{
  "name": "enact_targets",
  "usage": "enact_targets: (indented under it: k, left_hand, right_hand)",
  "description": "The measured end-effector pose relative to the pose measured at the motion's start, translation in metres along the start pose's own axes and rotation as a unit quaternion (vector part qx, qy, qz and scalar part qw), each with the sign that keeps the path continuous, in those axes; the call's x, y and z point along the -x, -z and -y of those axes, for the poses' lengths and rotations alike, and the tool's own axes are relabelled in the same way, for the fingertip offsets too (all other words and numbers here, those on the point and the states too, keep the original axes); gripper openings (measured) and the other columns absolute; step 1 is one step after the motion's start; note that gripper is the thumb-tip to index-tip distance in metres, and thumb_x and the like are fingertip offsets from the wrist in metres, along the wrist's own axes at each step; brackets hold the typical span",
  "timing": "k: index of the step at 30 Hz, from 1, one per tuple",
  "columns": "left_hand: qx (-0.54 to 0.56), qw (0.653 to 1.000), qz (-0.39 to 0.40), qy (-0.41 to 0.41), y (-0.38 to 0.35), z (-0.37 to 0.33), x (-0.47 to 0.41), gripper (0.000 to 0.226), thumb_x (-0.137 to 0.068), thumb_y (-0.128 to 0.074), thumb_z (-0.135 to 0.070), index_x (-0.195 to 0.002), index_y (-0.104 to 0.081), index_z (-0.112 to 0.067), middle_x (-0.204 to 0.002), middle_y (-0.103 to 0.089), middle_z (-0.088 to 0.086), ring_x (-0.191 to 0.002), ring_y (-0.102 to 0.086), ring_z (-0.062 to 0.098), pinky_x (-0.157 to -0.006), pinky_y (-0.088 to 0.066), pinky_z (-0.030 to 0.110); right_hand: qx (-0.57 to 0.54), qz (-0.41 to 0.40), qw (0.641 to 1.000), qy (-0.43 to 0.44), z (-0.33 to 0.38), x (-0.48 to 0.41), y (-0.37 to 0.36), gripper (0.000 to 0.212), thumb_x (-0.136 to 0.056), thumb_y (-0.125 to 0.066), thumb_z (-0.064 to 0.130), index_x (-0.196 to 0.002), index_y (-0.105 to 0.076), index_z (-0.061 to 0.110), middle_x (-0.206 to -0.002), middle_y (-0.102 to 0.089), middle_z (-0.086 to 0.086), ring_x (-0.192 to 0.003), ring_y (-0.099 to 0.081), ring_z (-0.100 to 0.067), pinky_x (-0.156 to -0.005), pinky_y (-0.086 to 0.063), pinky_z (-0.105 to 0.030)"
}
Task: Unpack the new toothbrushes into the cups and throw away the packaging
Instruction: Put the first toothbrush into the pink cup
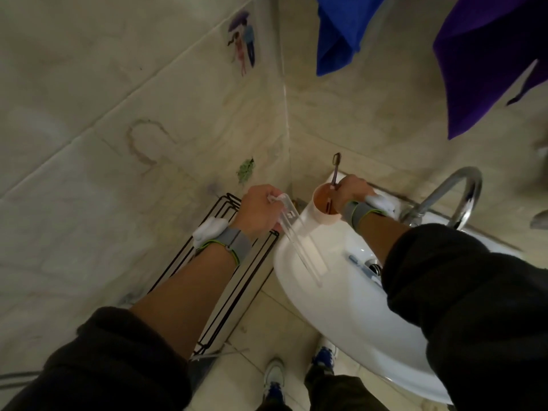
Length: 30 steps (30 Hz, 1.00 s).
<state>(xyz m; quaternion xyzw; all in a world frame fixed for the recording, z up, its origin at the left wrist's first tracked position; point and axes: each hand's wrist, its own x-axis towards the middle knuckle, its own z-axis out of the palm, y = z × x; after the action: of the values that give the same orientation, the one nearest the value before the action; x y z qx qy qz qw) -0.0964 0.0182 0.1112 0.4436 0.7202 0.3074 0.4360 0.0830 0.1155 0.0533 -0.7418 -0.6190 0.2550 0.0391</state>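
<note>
My right hand [353, 192] grips a dark toothbrush [335, 170] by its handle, head up, with the lower end inside a white cup [311, 221] that has an orange inside. The cup stands on the left rim of the white sink [341, 315]. My left hand [259, 207] holds a long clear plastic package [299, 247] that slants down over the sink rim in front of the cup. A blue toothbrush [360, 266] lies in the basin, partly hidden by my right sleeve.
A chrome tap [456, 197] arches over the basin at the right. A black wire rack [237, 277] stands between the tiled wall and the sink. Blue cloth [338, 34] and purple cloth [489, 63] hang above. My shoes [274, 378] are on the floor tiles below.
</note>
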Motion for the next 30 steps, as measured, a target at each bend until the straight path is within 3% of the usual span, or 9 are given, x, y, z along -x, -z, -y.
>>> enact_targets:
  k: [3, 8, 10, 13, 17, 20, 23, 26, 30]
  left_hand:
    - [0.016, 1.000, 0.008, 0.008, -0.002, -0.004, 0.001, 0.008, -0.089, -0.057, -0.009, -0.090, -0.064, -0.008, -0.097, -0.069, 0.025, -0.075, -0.069, 0.035, -0.066, -0.061, 0.044]
    - [0.031, 0.999, 0.024, 0.009, 0.000, -0.015, 0.004, 0.016, -0.086, -0.053, 0.000, -0.097, -0.065, 0.000, -0.094, -0.067, 0.024, -0.072, -0.067, 0.035, -0.062, -0.061, 0.041]
    - [0.047, 0.998, 0.031, 0.008, 0.002, -0.022, 0.008, 0.017, -0.087, -0.050, 0.001, -0.096, -0.064, 0.001, -0.087, -0.067, 0.022, -0.066, -0.065, 0.030, -0.057, -0.060, 0.036]
    - [0.099, 0.994, 0.036, 0.015, 0.004, -0.031, 0.013, 0.015, -0.088, -0.051, 0.002, -0.097, -0.063, 0.000, -0.082, -0.063, 0.017, -0.064, -0.063, 0.025, -0.046, -0.058, 0.027]
    - [0.185, 0.980, 0.043, 0.051, 0.005, -0.039, 0.016, 0.009, -0.089, -0.051, 0.001, -0.095, -0.058, 0.000, -0.082, -0.059, 0.016, -0.066, -0.060, 0.026, -0.042, -0.056, 0.027]
    - [0.216, 0.971, 0.058, 0.084, 0.004, -0.043, 0.023, 0.012, -0.090, -0.051, -0.002, -0.079, -0.057, -0.003, -0.075, -0.056, 0.014, -0.063, -0.058, 0.025, -0.042, -0.055, 0.027]
    - [0.238, 0.959, 0.121, 0.091, 0.000, -0.041, 0.035, 0.011, -0.090, -0.057, -0.013, -0.082, -0.056, -0.007, -0.076, -0.056, 0.012, -0.065, -0.058, 0.024, -0.047, -0.057, 0.028]
    - [0.234, 0.952, 0.186, 0.062, -0.004, -0.038, 0.047, 0.009, -0.088, -0.063, -0.017, -0.084, -0.056, -0.012, -0.077, -0.056, 0.007, -0.068, -0.059, 0.021, -0.067, -0.055, 0.033]
    - [0.218, 0.949, 0.230, 0.009, -0.008, -0.034, 0.061, 0.009, -0.086, -0.061, -0.001, -0.081, -0.060, -0.008, -0.076, -0.062, 0.007, -0.069, -0.061, 0.020, -0.060, -0.058, 0.027]
  right_hand:
    - [-0.035, 0.004, 0.999, -0.018, -0.001, 0.004, 0.006, 0.035, -0.084, -0.061, 0.042, -0.097, -0.072, 0.012, -0.097, -0.074, -0.014, -0.082, -0.070, -0.035, -0.072, -0.060, -0.042]
    - [-0.016, -0.057, 0.998, 0.008, -0.004, 0.032, 0.023, 0.035, -0.085, -0.056, 0.046, -0.099, -0.075, 0.019, -0.101, -0.074, -0.010, -0.092, -0.069, -0.033, -0.074, -0.054, -0.033]
    - [-0.056, -0.070, 0.995, 0.040, -0.008, 0.053, 0.028, 0.035, -0.088, -0.053, 0.049, -0.095, -0.074, 0.022, -0.097, -0.074, -0.007, -0.089, -0.068, -0.032, -0.073, -0.054, -0.033]
    - [-0.165, -0.017, 0.981, 0.105, -0.016, 0.090, 0.032, 0.039, -0.087, -0.051, 0.060, -0.091, -0.072, 0.027, -0.090, -0.073, 0.003, -0.086, -0.069, -0.023, -0.078, -0.055, -0.035]
    - [-0.167, 0.120, 0.965, 0.163, -0.025, 0.144, 0.037, 0.052, -0.079, -0.065, 0.061, -0.121, -0.060, 0.031, -0.102, -0.065, 0.002, -0.093, -0.061, -0.019, -0.086, -0.049, -0.032]
    - [-0.092, 0.097, 0.980, 0.150, -0.037, 0.170, 0.033, 0.070, -0.075, -0.073, 0.054, -0.136, -0.047, 0.030, -0.107, -0.064, 0.004, -0.095, -0.063, -0.020, -0.083, -0.050, -0.034]
    - [-0.096, 0.029, 0.986, 0.133, -0.052, 0.186, 0.027, 0.052, -0.082, -0.070, 0.045, -0.127, -0.057, 0.022, -0.094, -0.066, 0.006, -0.088, -0.068, -0.021, -0.085, -0.053, -0.037]
    - [-0.153, 0.014, 0.981, 0.115, -0.064, 0.198, 0.025, 0.034, -0.083, -0.070, 0.040, -0.110, -0.066, 0.021, -0.078, -0.066, 0.007, -0.068, -0.070, -0.014, -0.077, -0.056, -0.036]
    - [-0.271, 0.039, 0.958, 0.085, -0.076, 0.217, 0.028, 0.015, -0.084, -0.073, 0.028, -0.092, -0.069, 0.016, -0.071, -0.069, 0.004, -0.057, -0.065, -0.010, -0.065, -0.053, -0.029]
